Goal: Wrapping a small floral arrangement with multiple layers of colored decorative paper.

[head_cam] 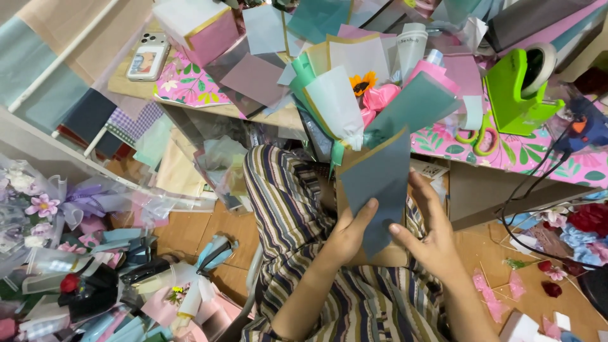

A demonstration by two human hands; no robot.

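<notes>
Holding a small paper-wrapped bouquet (367, 133) at frame centre: left hand (347, 235) and right hand (430, 237) both have a closed grip on its grey-blue wrap, bench (506, 155) just above.

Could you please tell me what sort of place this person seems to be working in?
Probably a small floral gift-wrapping workshop: both hands wrap a paper bouquet, loose wrapping sheets cover the table, a green tape dispenser stands by, and finished bouquets lie on the floor.

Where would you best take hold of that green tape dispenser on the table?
By its tall back upright, from above. The tape dispenser stands upright with a tape roll at the top and scissors against its left foot, so the upper body is the freest part.
</notes>
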